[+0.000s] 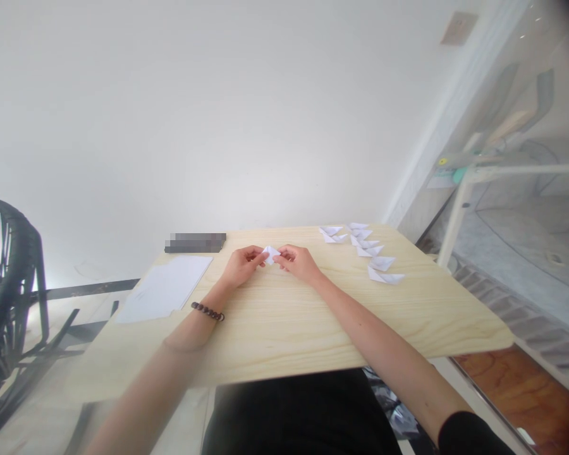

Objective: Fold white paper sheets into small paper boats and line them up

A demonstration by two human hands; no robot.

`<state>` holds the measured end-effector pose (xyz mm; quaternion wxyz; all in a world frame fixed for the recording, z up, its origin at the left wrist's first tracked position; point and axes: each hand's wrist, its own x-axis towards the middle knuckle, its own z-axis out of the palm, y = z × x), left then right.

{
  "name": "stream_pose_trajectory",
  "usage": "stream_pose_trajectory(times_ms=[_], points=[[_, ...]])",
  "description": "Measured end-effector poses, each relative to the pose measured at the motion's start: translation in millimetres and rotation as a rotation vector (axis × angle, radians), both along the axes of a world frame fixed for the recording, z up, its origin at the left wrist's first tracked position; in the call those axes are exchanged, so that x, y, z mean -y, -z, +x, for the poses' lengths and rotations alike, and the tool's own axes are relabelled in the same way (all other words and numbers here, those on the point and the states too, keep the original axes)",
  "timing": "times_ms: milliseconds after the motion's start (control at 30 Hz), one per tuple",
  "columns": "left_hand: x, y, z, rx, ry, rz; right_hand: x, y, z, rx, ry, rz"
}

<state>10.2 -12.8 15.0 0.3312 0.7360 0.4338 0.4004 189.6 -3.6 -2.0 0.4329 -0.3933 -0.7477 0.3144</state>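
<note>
Over the middle of the table, a small piece of folded white paper [272, 254] is pinched between my two hands. My left hand [244, 265] grips its left corner with thumb and fingers, and a dark bead bracelet circles that wrist. On the opposite corner, my right hand [298, 261] has its thumb and fingers closed. Parts of the paper are covered by the fingertips. To the right lie several folded paper boats [364, 243], white and pointed, set out in loose rows.
A stack of white paper sheets [165, 287] lies on the table's left side, with a dark, pixelated box [195, 242] behind it. The pale wooden table [275, 341] meets a white wall at the back. A dark woven chair [9, 284] stands at the left.
</note>
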Motion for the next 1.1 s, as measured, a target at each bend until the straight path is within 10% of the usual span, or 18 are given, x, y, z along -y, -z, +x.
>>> stream_pose_trajectory(times_ms=[1100], points=[[3.1, -2.6, 1.3, -0.099, 0.120, -0.010, 0.7, 0.2, -0.5, 0.041, -0.033, -0.065]])
